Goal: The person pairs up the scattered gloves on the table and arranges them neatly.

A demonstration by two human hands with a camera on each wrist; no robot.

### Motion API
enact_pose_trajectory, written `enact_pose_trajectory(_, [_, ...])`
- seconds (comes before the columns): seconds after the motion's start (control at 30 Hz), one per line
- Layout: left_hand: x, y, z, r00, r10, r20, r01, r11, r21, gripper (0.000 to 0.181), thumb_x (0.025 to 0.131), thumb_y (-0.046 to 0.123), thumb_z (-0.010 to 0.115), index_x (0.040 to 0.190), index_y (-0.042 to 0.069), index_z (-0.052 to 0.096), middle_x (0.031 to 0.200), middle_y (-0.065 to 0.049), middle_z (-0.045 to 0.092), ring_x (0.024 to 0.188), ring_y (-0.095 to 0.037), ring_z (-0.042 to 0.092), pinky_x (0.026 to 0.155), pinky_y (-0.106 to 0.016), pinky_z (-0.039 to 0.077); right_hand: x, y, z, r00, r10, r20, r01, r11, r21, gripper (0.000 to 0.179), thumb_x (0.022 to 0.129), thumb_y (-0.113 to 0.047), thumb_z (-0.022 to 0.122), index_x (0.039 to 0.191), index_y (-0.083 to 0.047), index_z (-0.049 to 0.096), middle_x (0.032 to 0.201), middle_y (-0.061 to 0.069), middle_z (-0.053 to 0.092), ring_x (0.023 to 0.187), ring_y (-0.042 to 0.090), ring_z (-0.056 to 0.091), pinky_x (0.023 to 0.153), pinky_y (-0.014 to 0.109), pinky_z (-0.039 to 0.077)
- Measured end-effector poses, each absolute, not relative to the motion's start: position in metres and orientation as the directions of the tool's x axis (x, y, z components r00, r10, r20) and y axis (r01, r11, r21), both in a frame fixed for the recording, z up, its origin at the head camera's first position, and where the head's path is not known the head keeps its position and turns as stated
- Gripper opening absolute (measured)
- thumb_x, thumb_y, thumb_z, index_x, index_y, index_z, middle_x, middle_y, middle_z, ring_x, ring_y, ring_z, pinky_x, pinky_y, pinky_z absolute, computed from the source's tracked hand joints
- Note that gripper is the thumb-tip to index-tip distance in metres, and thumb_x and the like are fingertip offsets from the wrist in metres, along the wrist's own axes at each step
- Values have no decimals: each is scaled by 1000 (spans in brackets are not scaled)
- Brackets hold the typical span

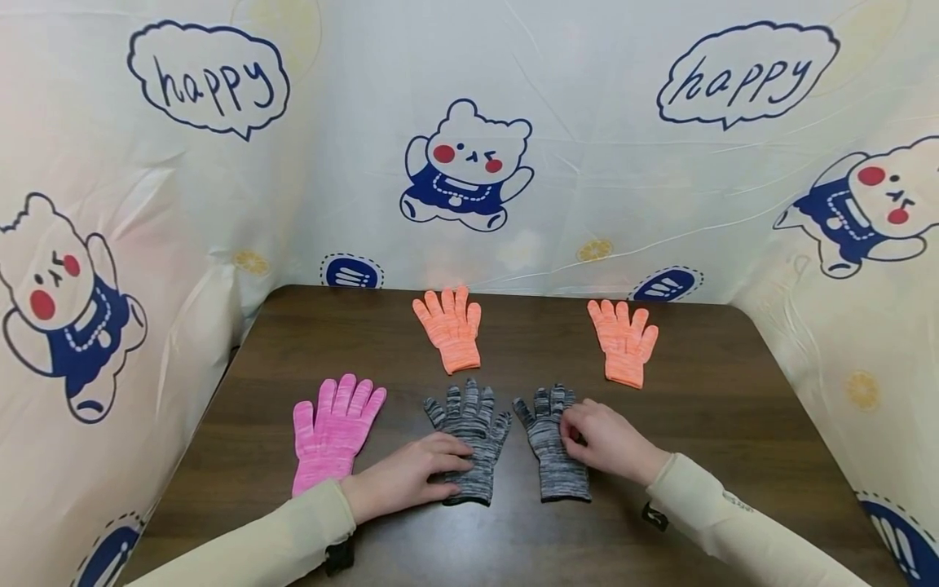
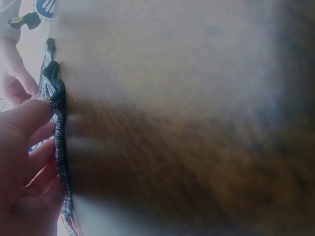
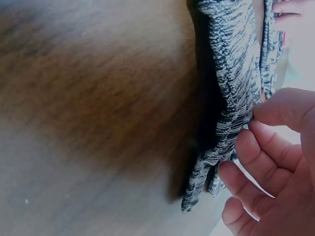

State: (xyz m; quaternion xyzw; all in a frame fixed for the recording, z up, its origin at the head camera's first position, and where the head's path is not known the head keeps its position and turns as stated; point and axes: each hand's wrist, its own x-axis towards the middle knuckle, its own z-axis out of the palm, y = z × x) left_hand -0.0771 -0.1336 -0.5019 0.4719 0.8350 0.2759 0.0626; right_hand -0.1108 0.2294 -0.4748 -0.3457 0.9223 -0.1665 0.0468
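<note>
Two grey-and-black knit gloves lie side by side, cuffs toward me. On the left grey glove rests my left hand, its fingers loosely bent across the palm and cuff. In the left wrist view, the thumb touches that glove's dark cuff. My right hand is at the right edge of the right grey glove, near the base of its fingers. Thumb and forefinger pinch the knit glove in the right wrist view, the other fingers curled beside it.
A pink glove lies at the left, partly behind my left sleeve. Two orange gloves, one at centre back and another at back right, lie on the dark wooden table. A printed curtain surrounds the table.
</note>
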Motion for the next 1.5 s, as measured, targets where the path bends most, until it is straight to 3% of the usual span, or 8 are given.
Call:
enact_pose_trajectory(0.33, [-78,-134,-504,-550,823,144,751,412,517,34,98,20,74,131,10,73,138,-5,65,131,-20,58,107,-38,51,-110,223,-480,-743,-669,26,-640,698,-321,18,90,-14,76,84,-22,62,77,-12,53,75,8,45,68,28,42])
enact_pose_trajectory(0.67, [-77,-134,-503,-553,821,143,746,411,524,34,98,20,74,131,10,73,138,-5,65,130,-20,58,107,-39,52,-108,223,-485,-721,-690,61,-674,679,-291,15,92,-23,80,105,-20,73,97,-8,69,85,12,57,75,35,48])
enact_pose_trajectory(0.97, [-78,-134,-506,-515,827,223,806,379,455,34,95,21,78,127,9,74,135,-6,67,127,-21,60,105,-38,52,-109,225,-488,-750,-659,56,-647,714,-268,16,90,-24,84,102,-21,73,96,-6,70,85,14,57,77,36,49])
enact_pose_trajectory(1.3, [-78,-132,-504,-496,844,205,828,388,406,35,96,23,77,128,9,73,135,-6,66,127,-21,60,104,-36,53,-108,230,-490,-761,-647,57,-635,723,-273,16,90,-23,84,101,-21,73,95,-7,70,85,13,57,77,37,50])
enact_pose_trajectory(1.5, [-84,-132,-496,-464,855,233,859,369,356,25,96,21,76,119,11,76,128,-4,68,121,-18,62,99,-33,55,-107,232,-487,-772,-631,76,-621,724,-302,11,91,-21,81,98,-20,73,90,-8,66,83,11,55,79,38,51])
